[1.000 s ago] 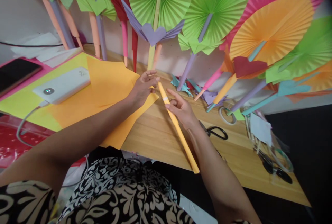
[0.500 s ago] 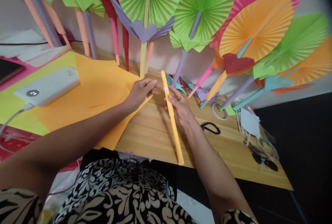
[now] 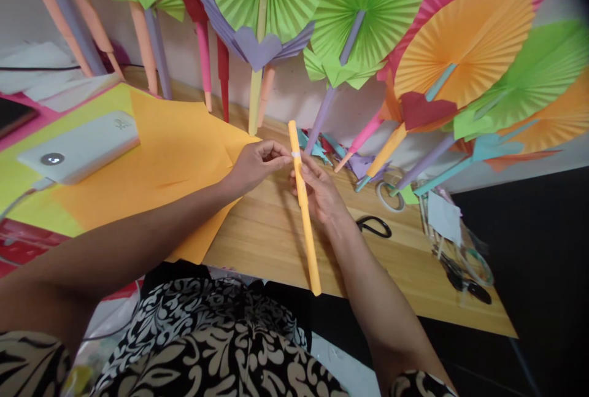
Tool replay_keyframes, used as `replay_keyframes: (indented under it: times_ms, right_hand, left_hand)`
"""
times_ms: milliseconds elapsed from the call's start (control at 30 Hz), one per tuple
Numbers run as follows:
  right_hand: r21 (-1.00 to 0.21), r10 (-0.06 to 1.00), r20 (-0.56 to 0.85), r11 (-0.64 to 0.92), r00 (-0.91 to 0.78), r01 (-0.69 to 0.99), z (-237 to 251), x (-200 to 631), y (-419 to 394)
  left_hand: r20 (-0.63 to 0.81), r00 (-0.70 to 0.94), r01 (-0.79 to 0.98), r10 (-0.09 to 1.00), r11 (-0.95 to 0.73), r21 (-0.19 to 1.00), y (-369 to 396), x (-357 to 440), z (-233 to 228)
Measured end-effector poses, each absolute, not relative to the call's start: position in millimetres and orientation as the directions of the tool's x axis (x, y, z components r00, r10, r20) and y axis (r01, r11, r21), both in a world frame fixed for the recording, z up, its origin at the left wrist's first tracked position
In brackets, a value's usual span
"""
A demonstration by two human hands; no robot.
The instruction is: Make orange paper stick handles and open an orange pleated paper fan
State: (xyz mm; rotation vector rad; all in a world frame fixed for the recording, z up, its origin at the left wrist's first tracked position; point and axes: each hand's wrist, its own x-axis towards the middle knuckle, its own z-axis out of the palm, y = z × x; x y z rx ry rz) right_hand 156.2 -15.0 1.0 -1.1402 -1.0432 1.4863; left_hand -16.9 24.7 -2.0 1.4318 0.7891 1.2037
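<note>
I see the long rolled orange paper tube [image 3: 304,213] held slanted above the wooden surface [image 3: 271,237], its far end up. My right hand [image 3: 319,191] is closed around its upper part; my left hand [image 3: 255,164] pinches at the small pale tape band [image 3: 296,154] near the top. If that pinch slips, I judge the roll could loosen or crease. Left of it lie loose orange paper sheets [image 3: 175,151] and a white power bank [image 3: 78,146]; black scissors [image 3: 373,226] sit to the right. Pleated paper fans [image 3: 460,41] lean against the far wall.
</note>
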Motion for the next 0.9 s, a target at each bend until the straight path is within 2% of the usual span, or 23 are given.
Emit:
replay_keyframes:
  times_ms: [167, 400, 900]
  right_hand:
    - [-0.966, 0.981, -0.128, -0.157, -0.148, -0.203, 0.2, 155.0, -15.8]
    - [-0.996, 0.986, -0.084, -0.088, -0.147, -0.023, -3.0, 152.8, -15.3]
    - [-1.0, 0.991, -0.005, -0.003, -0.133, 0.02, -1.4, 147.9, -17.0]
  left_hand:
    - [0.251, 0.272, -0.114, 0.929, -0.227, 0.967, 25.3, -17.5, -0.8]
    - [0.224, 0.302, -0.106, 0.927, -0.201, 0.974, 25.1, -17.4, -1.1]
    - [0.123, 0.35, -0.083, 0.928, -0.1, 0.991, 28.0, -16.9, -6.8]
